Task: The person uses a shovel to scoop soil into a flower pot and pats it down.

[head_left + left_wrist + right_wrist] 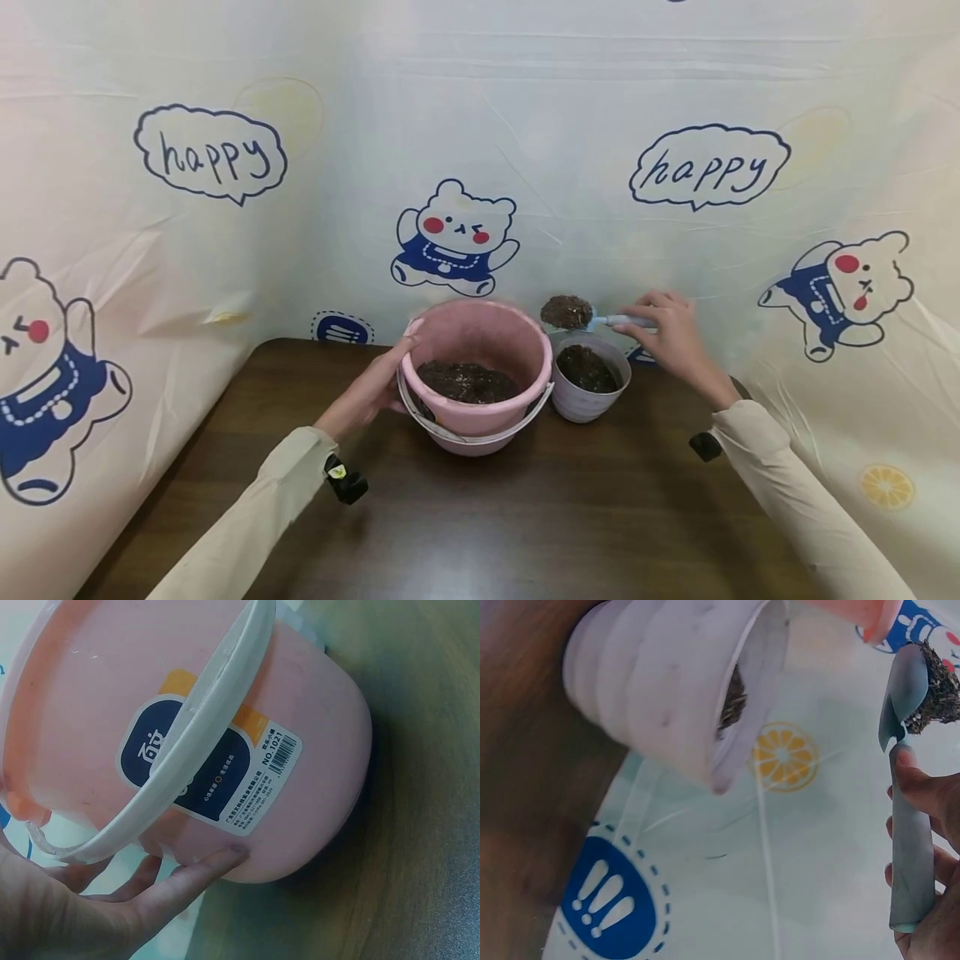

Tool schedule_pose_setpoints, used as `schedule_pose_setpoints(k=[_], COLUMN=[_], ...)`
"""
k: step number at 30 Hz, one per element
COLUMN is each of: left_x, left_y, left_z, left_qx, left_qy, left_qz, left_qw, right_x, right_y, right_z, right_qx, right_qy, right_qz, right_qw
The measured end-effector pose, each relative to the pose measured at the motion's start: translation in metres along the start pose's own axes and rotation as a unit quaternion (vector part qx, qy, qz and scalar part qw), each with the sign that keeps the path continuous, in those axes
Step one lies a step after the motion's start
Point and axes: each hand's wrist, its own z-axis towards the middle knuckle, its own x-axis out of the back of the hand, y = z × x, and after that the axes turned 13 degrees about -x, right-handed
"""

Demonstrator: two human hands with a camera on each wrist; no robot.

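A pink bucket (476, 421) with a white handle (214, 712) stands on the table, dark soil (468, 383) inside it. My left hand (371, 387) holds its left side, one digit at the rim and other fingers spread along the outer wall. Just right of the bucket is a pale, ribbed flowerpot (583, 407), also containing soil (588, 368). My right hand (671, 337) grips the grey-blue handle of a small garden trowel (911, 847). A heap of soil (567, 311) lies on its blade, raised above the flowerpot's back rim.
The dark wooden table (487, 517) extends in front of both containers. Right behind them hangs a pale printed sheet (570, 100), which also drapes along both sides. A label (225, 769) is stuck on the bucket's wall.
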Motion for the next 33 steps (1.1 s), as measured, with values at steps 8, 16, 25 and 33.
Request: schedule_pose_setpoints(k=[8, 16, 25, 33], left_x=[0.002, 0.001, 0.001, 0.001], left_y=[0.002, 0.001, 0.0, 0.003], left_z=[0.0, -0.002, -0.001, -0.001], left_qx=[0.0, -0.001, 0.0, 0.007], left_qy=[-0.001, 0.0, 0.001, 0.0], left_qz=[0.004, 0.002, 0.01, 0.019], left_qw=[1.0, 1.0, 1.0, 0.9998], right_x=[-0.001, -0.008, -0.015, -0.016], right_y=[0.014, 0.036, 0.058, 0.064], right_z=[-0.015, -0.031, -0.037, -0.035], right_qx=[-0.016, -0.021, 0.048, 0.121], right_qy=[-0.005, -0.003, 0.056, 0.108], right_qz=[-0.02, -0.042, -0.063, -0.091], right_qw=[0.9997, 0.9989, 0.9953, 0.9825])
